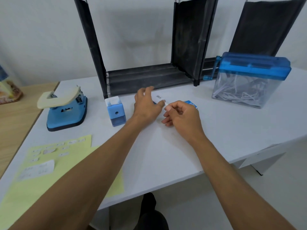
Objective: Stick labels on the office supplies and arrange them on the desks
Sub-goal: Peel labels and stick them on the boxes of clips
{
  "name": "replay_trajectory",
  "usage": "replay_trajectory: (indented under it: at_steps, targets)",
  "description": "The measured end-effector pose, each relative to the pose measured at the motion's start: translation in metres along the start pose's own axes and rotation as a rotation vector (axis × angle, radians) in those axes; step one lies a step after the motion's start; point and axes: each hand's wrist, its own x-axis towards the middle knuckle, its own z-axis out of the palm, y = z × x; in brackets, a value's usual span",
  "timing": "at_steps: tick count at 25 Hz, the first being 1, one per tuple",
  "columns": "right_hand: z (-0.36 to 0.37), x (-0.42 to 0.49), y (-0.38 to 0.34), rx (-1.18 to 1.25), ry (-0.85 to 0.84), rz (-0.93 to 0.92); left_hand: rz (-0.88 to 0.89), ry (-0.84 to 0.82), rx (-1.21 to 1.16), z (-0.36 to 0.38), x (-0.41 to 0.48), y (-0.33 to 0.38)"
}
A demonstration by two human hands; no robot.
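We look down along two bare forearms at a white worktop (166,155). The right hand (182,115) has its fingers curled and pinches a small white label (166,106) between thumb and forefinger. The left hand (146,105) lies just beside it with its fingers spread and relaxed, gripping nothing, and its thumb reaches toward the label. The two hands mostly hide a small blue box (191,103) lying on the worktop; we cannot tell whether the left hand touches it.

We judge the label to be almost weightless, thin and floppy. It is probably tacky on one face, so it is best held by one edge only and smoothed down flat from there. The box looks like stiff printed card. It seems light enough to slide under a push, so we would steady it with the free hand.

To the left stand a blue plastic pencil sharpener (116,112), blocky with a round hole, and a blue hole punch (64,110) with a curved cream lever. Nearer us lies a pale yellow backing sheet (49,163) carrying more small labels. To the right is a hand-crank paper shredder (249,83), which has a clear bin of paper strips and a glossy blue lid. Behind everything stands a black fabric rack (149,78) against the wall.
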Motion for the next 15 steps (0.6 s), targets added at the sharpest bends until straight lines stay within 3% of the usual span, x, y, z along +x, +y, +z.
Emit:
replay_trajectory:
  at_steps: [2,5,15]
  targets:
    - [0.0,0.002,0.0,-0.019,-0.008,0.009,-0.028,-0.102,0.115,0.006,0.01,-0.003]
    - [0.0,0.003,0.0,-0.041,-0.04,0.006,-0.025,-0.082,0.168,0.012,0.016,-0.003]
    - [0.0,-0.007,-0.006,-0.057,0.086,-0.045,0.019,-0.069,-0.128,-0.017,-0.045,-0.001]
